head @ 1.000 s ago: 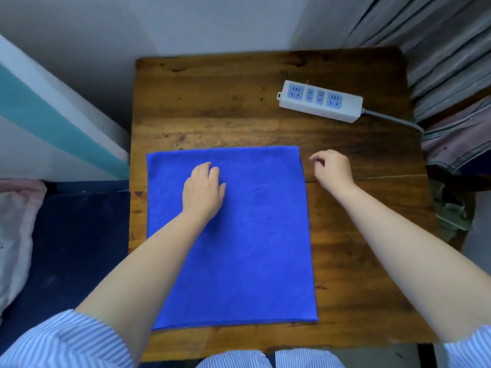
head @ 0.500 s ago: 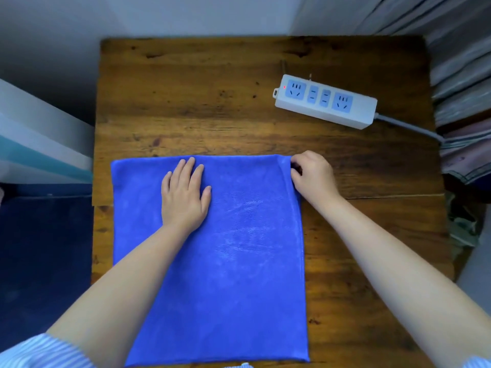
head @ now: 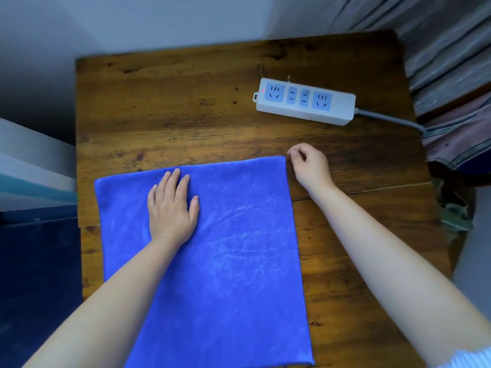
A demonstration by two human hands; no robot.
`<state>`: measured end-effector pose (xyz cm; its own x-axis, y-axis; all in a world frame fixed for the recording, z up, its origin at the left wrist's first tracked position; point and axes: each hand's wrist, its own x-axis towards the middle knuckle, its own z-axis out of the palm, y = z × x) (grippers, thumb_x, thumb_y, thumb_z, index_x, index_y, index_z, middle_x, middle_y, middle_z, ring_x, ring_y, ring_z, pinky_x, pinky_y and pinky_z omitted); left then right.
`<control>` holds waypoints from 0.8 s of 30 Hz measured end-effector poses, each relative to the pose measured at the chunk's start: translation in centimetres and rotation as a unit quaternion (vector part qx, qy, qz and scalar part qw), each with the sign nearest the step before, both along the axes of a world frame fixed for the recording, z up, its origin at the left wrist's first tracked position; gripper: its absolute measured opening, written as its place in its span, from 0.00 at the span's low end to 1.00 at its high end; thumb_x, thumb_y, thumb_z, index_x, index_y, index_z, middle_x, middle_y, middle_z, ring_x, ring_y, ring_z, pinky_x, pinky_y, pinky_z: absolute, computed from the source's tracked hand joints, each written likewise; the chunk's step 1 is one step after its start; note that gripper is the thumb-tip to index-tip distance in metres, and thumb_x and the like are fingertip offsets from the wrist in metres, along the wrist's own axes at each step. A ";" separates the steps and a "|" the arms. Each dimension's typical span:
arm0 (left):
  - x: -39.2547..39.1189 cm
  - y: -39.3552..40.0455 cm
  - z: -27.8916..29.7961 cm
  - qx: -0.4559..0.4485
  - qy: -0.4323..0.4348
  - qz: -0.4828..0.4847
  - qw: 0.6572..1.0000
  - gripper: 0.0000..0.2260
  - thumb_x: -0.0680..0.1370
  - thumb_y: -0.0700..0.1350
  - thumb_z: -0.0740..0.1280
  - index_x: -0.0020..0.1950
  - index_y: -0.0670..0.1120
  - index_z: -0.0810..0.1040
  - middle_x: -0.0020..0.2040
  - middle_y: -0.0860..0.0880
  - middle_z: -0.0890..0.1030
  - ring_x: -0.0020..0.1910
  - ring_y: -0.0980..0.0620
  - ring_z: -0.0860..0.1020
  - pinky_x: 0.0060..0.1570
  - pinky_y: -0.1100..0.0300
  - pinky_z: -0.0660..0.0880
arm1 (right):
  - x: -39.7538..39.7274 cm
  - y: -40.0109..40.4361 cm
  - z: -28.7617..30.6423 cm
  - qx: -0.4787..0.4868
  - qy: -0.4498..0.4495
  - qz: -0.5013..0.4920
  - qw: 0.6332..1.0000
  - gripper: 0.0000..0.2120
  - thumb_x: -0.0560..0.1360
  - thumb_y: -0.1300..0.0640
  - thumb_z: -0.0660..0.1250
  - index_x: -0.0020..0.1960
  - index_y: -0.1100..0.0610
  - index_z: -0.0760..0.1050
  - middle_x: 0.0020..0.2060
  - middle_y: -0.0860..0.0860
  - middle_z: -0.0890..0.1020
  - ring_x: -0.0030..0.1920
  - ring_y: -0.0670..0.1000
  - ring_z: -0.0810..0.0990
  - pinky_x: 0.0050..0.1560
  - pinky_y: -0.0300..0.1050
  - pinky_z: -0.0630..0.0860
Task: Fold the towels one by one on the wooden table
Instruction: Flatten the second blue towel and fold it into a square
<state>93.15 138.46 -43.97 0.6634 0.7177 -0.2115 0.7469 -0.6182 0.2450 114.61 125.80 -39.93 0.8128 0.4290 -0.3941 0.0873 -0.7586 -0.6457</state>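
So, largest first.
Table: wooden, dark-stained, under both hands; bare planks beyond the fingertips and right of the right hand.
Towel: blue, spread flat on the table, under the left palm, reaching from beyond the left fingertips back toward the body; right edge just left of the right hand.
Left hand: flat on the towel's far left part, fingers straight and together, thumb out to the side, pressing down, gripping nothing.
Right hand: at the towel's far right corner, fingers curled, thumb and forefinger close together beside the corner; pinching cloth or only touching it, cannot tell.
Power strip: white with blue sockets, small red light lit, lying beyond the right hand, well apart from it; grey cord running off further right.
Sleeve: striped, at the right forearm's near end.
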 end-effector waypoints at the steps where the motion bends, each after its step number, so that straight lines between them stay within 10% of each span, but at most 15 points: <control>1: 0.0 0.0 0.0 0.000 0.000 0.000 1.000 0.33 0.72 0.56 0.45 0.67 0.39 0.71 0.71 0.41 0.68 0.72 0.42 0.63 0.69 0.49 0.53 | 0.3 0.2 0.2 0.007 0.015 -0.040 0.999 0.12 0.79 0.62 0.54 0.55 0.62 0.75 0.47 0.53 0.75 0.49 0.49 0.72 0.43 0.34 0.68; 11: 0.1 0.0 -0.1 0.000 -0.001 -0.004 1.000 0.32 0.72 0.56 0.46 0.66 0.39 0.72 0.70 0.40 0.69 0.72 0.41 0.64 0.69 0.47 0.55 | -0.6 -0.5 0.3 -0.074 -0.077 0.102 0.989 0.18 0.75 0.52 0.65 0.61 0.60 0.73 0.55 0.55 0.76 0.51 0.48 0.73 0.45 0.34 0.67; 15: 0.1 0.1 0.1 -0.011 0.003 -0.008 1.000 0.34 0.71 0.57 0.43 0.68 0.40 0.70 0.72 0.42 0.66 0.74 0.43 0.61 0.71 0.48 0.52 | -0.9 0.5 -0.1 -0.126 -0.139 0.165 0.968 0.19 0.77 0.54 0.62 0.66 0.58 0.69 0.61 0.56 0.72 0.63 0.55 0.69 0.62 0.46 0.68; 21: -1.8 2.3 0.3 -0.008 0.013 0.009 1.000 0.35 0.72 0.57 0.40 0.70 0.41 0.67 0.73 0.44 0.64 0.74 0.45 0.59 0.72 0.48 0.52 | -0.1 0.4 0.3 -0.153 -0.188 0.108 0.964 0.16 0.78 0.61 0.59 0.64 0.62 0.71 0.62 0.58 0.72 0.64 0.56 0.68 0.64 0.49 0.67; 24: -3.5 4.9 0.5 -0.009 0.029 0.079 0.996 0.30 0.75 0.54 0.43 0.72 0.42 0.64 0.75 0.44 0.61 0.75 0.46 0.56 0.72 0.48 0.50 | -1.3 1.0 0.7 -0.106 -0.208 0.237 0.943 0.17 0.76 0.63 0.58 0.65 0.61 0.70 0.62 0.58 0.73 0.64 0.57 0.69 0.64 0.51 0.65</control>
<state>89.62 143.32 -43.48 0.5288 0.8080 -0.2598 0.8477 -0.4876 0.2088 113.27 126.82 -39.20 0.6526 0.7307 -0.2003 0.6616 -0.6784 -0.3195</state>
